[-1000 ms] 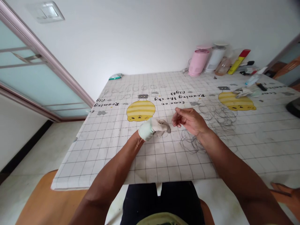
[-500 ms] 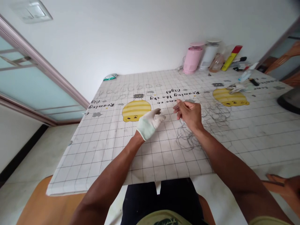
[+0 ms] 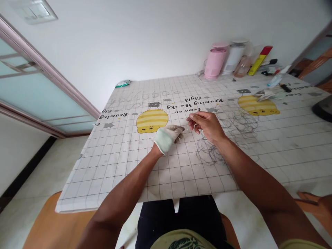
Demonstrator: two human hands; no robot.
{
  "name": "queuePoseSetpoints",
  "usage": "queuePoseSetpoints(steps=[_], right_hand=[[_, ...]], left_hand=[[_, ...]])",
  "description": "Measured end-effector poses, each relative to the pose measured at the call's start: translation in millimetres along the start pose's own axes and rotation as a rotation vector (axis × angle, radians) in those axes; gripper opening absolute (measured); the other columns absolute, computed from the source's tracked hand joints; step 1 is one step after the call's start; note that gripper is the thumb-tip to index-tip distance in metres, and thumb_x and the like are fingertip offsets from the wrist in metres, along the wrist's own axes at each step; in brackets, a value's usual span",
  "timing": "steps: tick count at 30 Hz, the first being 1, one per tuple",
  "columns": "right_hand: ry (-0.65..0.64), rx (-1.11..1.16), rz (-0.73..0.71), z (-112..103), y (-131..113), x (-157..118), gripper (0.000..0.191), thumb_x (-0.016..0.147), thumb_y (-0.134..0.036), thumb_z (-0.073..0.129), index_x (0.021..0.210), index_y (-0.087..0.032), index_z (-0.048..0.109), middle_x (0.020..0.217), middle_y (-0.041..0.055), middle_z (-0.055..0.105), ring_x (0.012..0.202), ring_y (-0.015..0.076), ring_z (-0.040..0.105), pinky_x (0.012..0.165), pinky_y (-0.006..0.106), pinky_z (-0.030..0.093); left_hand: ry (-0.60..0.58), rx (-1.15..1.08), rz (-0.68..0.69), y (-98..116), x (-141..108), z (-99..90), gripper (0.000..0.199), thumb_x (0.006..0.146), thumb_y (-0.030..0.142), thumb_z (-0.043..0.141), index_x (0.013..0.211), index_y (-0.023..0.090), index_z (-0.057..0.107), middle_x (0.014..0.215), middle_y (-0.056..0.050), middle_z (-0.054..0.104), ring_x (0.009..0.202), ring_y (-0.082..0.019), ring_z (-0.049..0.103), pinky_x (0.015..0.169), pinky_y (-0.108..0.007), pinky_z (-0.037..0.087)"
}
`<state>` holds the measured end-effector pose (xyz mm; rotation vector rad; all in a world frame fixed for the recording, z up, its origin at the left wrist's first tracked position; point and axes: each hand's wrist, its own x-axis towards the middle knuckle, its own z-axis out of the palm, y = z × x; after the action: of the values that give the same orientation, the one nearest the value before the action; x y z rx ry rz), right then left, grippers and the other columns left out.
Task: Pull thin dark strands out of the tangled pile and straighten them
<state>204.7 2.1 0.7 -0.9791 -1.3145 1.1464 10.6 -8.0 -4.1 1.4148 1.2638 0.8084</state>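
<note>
The thin dark loops (image 3: pixel 242 128) lie on the worktop (image 3: pixel 116 173), to the right of our bare right hand (image 3: pixel 207 125), with no clear long way. Our gloved left hand (image 3: pixel 169 135) is farther off. Both grips curl; we can't tell if they're closed.

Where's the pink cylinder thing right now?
In the head view, the pink cylinder stands at the table's far edge, right of centre, beside the white cylinder.

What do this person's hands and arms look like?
The left hand wears a thin whitish fabric glove with a pale mint-green cuff ending at the wrist and greyish, smudged fingertips. The right hand has no glove. Both forearms are uncovered; a short yellow-green sleeve shows on the right upper arm.
</note>
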Motion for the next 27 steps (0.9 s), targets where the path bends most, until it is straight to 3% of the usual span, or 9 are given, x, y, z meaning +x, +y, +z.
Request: queuePoseSetpoints(steps=[8,13,17,21,27], right_hand=[[-0.111,-0.079,-0.073,-9,3,6,0.027,0.088,-0.046,0.079,0.089,-0.020,0.082,0.085,0.0083,0.076,0.077,0.0201,0.069,0.053,0.028,0.048],[-0.147,-0.048,-0.070,-6,5,4,0.026,0.090,-0.045,0.077,0.090,-0.020,0.084,0.086,0.0091,0.078,0.078,0.0220,0.072,0.055,0.030,0.049],[-0.079,0.016,-0.096,4,8,0,0.025,0.091,-0.045,0.077,0.092,-0.021,0.084,0.094,0.0104,0.080,0.085,0.0246,0.075,0.063,0.034,0.054],[-0.001,0.039,-0.094,11,11,-1,0.029,0.092,-0.049,0.075,0.098,-0.022,0.083,0.100,0.0109,0.080,0.093,0.0256,0.076,0.071,0.035,0.057],[-0.020,-0.278,-0.092,17,13,-8,0.037,0.089,-0.052,0.077,0.112,-0.023,0.078,0.095,0.0077,0.079,0.084,0.0230,0.075,0.067,0.034,0.058]], left_hand=[[-0.074,0.053,-0.017,10,-1,-3.2,0.024,0.095,0.028,0.060,0.106,0.015,0.078,0.066,0.000,0.068,0.046,-0.008,0.055,0.045,-0.020,0.043],[-0.033,0.131,-0.006,9,-4,-2.1,0.024,0.094,0.033,0.062,0.100,0.019,0.080,0.060,0.003,0.062,0.046,-0.008,0.053,0.045,-0.018,0.043],[0.034,0.052,-0.014,9,-3,-3.8,0.027,0.095,0.037,0.058,0.085,0.019,0.076,0.060,0.002,0.063,0.042,-0.008,0.053,0.042,-0.020,0.039],[0.082,-0.118,-0.040,8,1,-7.0,0.023,0.092,0.034,0.059,0.089,0.018,0.075,0.061,0.001,0.065,0.040,-0.009,0.054,0.040,-0.022,0.038],[0.098,-0.228,-0.027,1,7,-9.8,0.021,0.090,0.033,0.063,0.084,0.016,0.073,0.062,0.000,0.066,0.039,-0.009,0.053,0.038,-0.023,0.038]])
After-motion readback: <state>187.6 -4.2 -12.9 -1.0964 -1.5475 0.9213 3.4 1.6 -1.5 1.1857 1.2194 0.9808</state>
